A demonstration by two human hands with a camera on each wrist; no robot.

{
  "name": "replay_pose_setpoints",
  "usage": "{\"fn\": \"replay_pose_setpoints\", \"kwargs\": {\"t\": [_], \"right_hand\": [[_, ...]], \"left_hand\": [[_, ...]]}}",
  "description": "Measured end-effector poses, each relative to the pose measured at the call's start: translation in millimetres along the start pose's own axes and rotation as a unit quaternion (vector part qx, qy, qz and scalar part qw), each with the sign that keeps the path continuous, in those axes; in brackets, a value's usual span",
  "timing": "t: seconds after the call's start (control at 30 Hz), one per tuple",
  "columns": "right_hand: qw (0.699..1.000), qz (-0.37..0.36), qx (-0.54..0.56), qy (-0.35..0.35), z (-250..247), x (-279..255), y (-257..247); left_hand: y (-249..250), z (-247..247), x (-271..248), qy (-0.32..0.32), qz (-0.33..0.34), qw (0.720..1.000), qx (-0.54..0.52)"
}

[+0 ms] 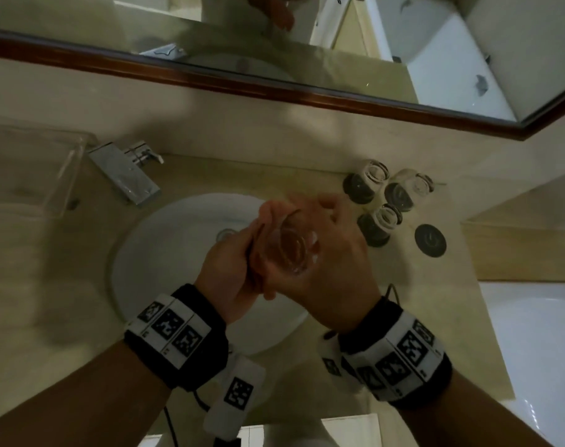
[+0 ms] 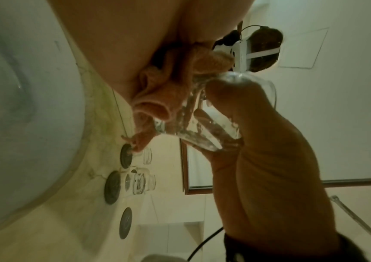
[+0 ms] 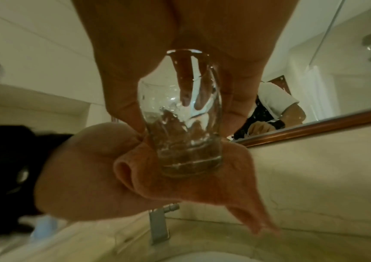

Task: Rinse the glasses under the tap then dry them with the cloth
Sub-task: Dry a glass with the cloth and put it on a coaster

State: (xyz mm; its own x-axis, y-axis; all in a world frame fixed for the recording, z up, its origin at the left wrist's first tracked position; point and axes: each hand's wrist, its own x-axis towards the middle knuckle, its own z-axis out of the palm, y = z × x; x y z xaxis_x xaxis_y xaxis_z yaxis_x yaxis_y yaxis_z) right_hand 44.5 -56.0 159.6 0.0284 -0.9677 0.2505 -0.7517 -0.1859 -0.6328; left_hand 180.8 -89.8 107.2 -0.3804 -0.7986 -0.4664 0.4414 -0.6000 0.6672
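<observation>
Over the white basin (image 1: 165, 253) my right hand (image 1: 336, 253) grips a clear glass (image 1: 292, 250) round its wall, its mouth towards my palm. In the right wrist view the fingers (image 3: 231, 99) wrap the glass (image 3: 184, 127). My left hand (image 1: 232, 272) holds an orange cloth (image 3: 202, 186) bunched against the glass's base. The left wrist view shows the cloth (image 2: 155, 104) beside the wet glass (image 2: 202, 127). Three other glasses (image 1: 382, 221) stand on dark coasters on the counter to the right.
A chrome tap (image 1: 126, 169) stands at the basin's back left, with a clear tray (image 1: 33, 166) beyond it. An empty dark coaster (image 1: 430, 240) lies right of the glasses. A framed mirror (image 1: 307, 95) runs along the wall. A white bathtub (image 1: 539, 350) is at the right.
</observation>
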Motion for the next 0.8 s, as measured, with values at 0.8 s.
{"fn": "replay_pose_setpoints", "kwargs": {"t": [0.8], "right_hand": [[0.929, 0.155, 0.335, 0.035, -32, 2, 24]], "left_hand": [[16, 29, -1, -0.108, 0.092, 0.989, 0.039]]}}
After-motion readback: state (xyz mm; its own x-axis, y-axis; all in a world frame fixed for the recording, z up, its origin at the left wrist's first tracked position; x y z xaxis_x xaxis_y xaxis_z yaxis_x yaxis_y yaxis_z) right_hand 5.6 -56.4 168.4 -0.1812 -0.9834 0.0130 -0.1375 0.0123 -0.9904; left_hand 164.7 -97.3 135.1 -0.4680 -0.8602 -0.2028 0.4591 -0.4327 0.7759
